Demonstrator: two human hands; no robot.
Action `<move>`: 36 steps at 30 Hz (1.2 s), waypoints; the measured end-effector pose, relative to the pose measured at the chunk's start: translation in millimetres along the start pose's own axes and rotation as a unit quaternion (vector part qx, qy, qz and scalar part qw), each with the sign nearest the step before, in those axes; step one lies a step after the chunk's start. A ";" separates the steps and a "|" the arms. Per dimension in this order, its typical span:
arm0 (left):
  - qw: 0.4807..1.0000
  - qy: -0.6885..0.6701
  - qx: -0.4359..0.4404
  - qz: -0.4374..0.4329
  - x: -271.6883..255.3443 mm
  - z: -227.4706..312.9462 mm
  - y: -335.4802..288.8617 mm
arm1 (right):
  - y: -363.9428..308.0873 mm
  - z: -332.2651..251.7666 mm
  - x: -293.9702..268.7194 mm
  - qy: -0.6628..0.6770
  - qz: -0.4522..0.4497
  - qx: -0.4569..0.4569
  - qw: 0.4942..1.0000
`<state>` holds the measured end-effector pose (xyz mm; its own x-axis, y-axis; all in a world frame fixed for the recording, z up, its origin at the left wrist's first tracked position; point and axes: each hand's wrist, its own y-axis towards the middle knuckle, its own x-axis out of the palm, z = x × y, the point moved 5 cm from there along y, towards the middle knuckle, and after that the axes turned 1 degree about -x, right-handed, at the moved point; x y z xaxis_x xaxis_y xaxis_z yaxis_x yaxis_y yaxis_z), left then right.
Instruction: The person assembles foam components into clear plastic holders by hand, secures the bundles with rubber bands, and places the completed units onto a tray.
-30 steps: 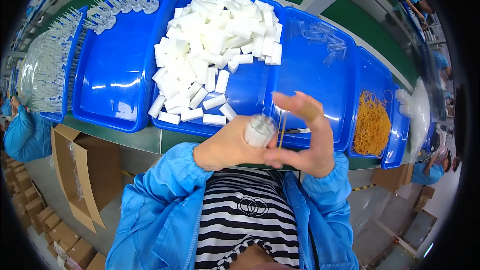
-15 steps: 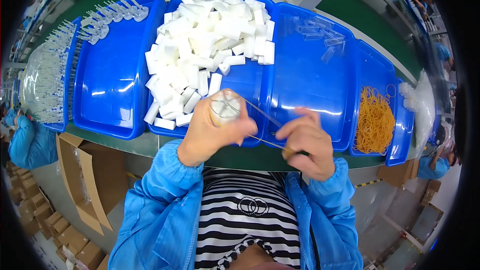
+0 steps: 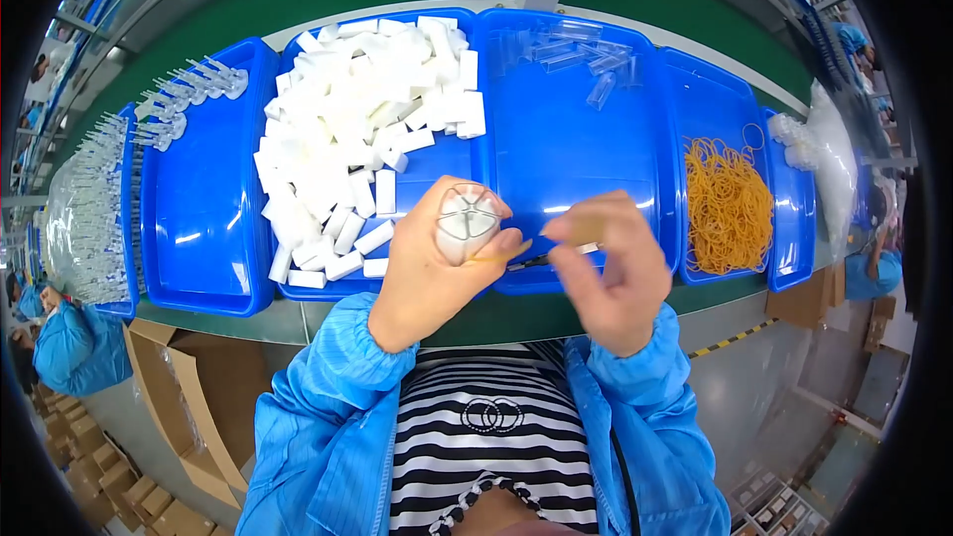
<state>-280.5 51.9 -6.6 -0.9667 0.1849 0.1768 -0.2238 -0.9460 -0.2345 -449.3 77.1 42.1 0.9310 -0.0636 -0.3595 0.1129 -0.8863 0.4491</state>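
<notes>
My left hand (image 3: 422,273) is closed around a round bundle of white wedge-shaped pieces (image 3: 468,222), whose end faces up with thin dark lines between the segments. A yellow rubber band (image 3: 504,255) shows at the bundle's side, by my left thumb. To the right, my right hand (image 3: 620,273) is apart from the bundle, slightly blurred, with thumb and fingers spread and nothing visible between them. Under the right hand's fingers lies a thin dark tool with a light part (image 3: 586,248); its kind is unclear.
Blue trays line the green bench: one with white foam blocks (image 3: 338,119), one with clear plastic pieces (image 3: 601,65), one with yellow rubber bands (image 3: 730,203). White stemmed parts (image 3: 204,84) lie in the left tray (image 3: 204,228). An open cardboard box (image 3: 204,387) stands below left.
The rubber band was stretched between both hands; now it is off my right hand and at the bundle. My right fingers have spread. The view has shifted, moving the trays left.
</notes>
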 end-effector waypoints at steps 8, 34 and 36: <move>0.994 0.098 0.017 -0.053 7.2 -5.3 -2.9 | 2.1 -20.3 7.8 -0.201 -0.036 -0.137 0.969; 0.988 0.149 0.023 0.039 -1.7 -10.7 -12.5 | 69.8 34.2 -38.6 -0.072 -0.086 0.018 0.993; 0.993 0.118 0.030 0.014 2.9 -8.0 -16.2 | 103.4 58.4 -93.6 -0.078 0.063 0.023 0.995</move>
<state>-280.7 69.9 -9.9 -0.9761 0.2096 -0.0584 -0.1964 -0.9644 -0.1772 -545.0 -35.4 74.4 0.8715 -0.2425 -0.4263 -0.0206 -0.8866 0.4621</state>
